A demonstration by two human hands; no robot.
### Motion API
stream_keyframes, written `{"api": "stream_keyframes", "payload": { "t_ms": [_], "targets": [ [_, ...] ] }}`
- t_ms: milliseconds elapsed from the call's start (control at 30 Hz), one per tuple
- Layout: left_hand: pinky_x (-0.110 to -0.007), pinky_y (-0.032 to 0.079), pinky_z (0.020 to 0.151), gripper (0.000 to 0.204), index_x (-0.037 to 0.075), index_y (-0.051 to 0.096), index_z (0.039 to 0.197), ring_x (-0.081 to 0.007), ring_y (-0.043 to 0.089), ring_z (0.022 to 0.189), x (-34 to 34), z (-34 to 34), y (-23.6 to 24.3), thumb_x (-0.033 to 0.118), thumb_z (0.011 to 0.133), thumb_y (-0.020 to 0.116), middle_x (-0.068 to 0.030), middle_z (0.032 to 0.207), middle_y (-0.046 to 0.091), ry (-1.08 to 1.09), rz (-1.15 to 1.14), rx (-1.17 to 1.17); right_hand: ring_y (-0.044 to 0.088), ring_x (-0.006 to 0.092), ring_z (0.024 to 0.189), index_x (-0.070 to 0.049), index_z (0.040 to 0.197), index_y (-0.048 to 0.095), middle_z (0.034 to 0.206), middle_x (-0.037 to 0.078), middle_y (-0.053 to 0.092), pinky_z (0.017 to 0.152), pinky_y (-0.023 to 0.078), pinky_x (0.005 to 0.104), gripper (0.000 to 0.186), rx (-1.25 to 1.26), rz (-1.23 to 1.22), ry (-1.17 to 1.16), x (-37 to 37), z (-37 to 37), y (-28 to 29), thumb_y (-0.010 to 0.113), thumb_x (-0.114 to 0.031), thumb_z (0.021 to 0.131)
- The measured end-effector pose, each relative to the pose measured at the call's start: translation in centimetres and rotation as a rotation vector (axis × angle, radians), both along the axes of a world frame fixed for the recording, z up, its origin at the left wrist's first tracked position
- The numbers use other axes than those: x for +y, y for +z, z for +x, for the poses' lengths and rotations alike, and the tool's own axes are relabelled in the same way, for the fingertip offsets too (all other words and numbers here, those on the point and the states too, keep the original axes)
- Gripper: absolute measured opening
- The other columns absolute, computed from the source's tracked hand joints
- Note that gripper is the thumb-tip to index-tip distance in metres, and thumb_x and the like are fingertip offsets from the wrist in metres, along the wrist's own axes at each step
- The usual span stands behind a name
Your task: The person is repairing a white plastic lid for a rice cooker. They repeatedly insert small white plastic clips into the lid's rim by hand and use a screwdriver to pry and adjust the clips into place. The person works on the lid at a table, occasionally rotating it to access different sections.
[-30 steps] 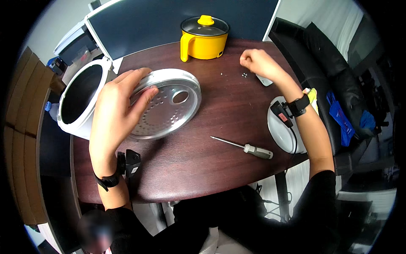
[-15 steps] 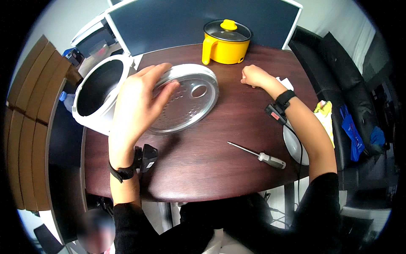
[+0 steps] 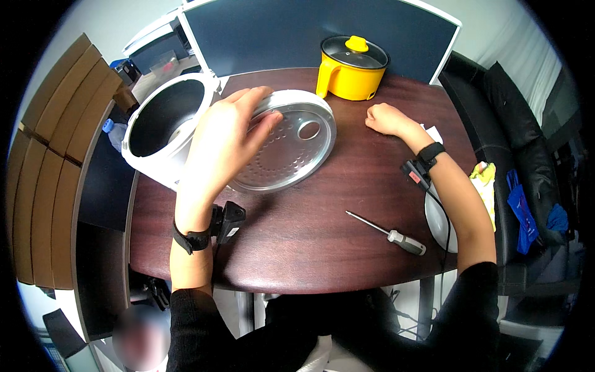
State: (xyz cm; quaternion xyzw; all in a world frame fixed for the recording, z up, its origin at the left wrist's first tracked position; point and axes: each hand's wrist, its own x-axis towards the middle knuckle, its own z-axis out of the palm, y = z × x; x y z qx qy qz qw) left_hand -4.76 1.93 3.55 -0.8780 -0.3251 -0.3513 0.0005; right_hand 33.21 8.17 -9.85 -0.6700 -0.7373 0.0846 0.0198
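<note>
- The round, perforated silver metal lid plate [image 3: 286, 147] lay flat on the dark wooden table [image 3: 322, 223], just beside the white cooker body [image 3: 162, 127].
- The left hand [image 3: 224, 144] rested spread on its left rim, grip released.
- The right hand [image 3: 385, 119], well apart from the plate, was clenched and empty.
- It looked light, stiff and slippery; best taken at the rim.

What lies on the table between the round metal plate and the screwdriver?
Nothing: in the head view, the stretch of dark wooden table between the round metal plate and the screwdriver is bare.
</note>
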Motion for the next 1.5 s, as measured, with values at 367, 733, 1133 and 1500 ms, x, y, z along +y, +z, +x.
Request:
{"api": "stream_keyframes", "payload": {
  "t_ms": [367,733,1133,1500],
  "targets": [
    [-0.037,0.055,0.068,0.033,0.000,0.065,0.111,-0.0301,0.071,0.077,0.4,0.3,-0.5,0.025,0.089,0.071,-0.0168,0.093,0.070,-0.015,0.047,-0.018,0.056,0.0057,0.058,-0.002,0.099,0.066,0.070,-0.001,0.060,0.052,0.045,0.0209,0.017,0.805,0.208,0.166,-7.5,-11.1,9.3,0.057,-0.017,0.099],
    [-0.037,0.055,0.067,0.033,0.001,0.065,0.111,-0.0300,0.070,0.076,0.3,0.4,-0.7,0.025,0.089,0.071,-0.0155,0.091,0.070,0.020,0.063,-0.019,0.068,0.0323,0.066,-0.005,0.096,0.063,0.072,0.018,0.065,0.059,0.055,0.0387,0.011,0.381,0.846,0.388,-9.1,-14.6,11.3,0.063,-0.015,0.094],
    [-0.038,0.055,0.068,0.033,0.001,0.065,0.110,-0.0315,0.070,0.076,-0.4,0.6,-0.5,0.026,0.089,0.071,-0.0151,0.090,0.069,0.061,0.068,-0.010,0.067,0.0272,0.069,-0.005,0.094,0.056,0.079,0.010,0.061,0.058,0.055,0.0345,0.010,0.028,1.006,0.479,-8.8,-16.0,11.4,0.061,-0.011,0.089],
    [-0.039,0.055,0.066,0.032,0.001,0.064,0.110,-0.0319,0.070,0.076,-0.4,0.8,-0.6,0.024,0.089,0.071,-0.0152,0.089,0.068,0.064,0.050,-0.012,0.066,0.0294,0.072,-0.004,0.095,0.061,0.086,0.011,0.061,0.062,0.054,0.0355,0.012,0.282,1.001,0.516,-9.6,-17.2,11.9,0.064,-0.015,0.090]
  ]
}}
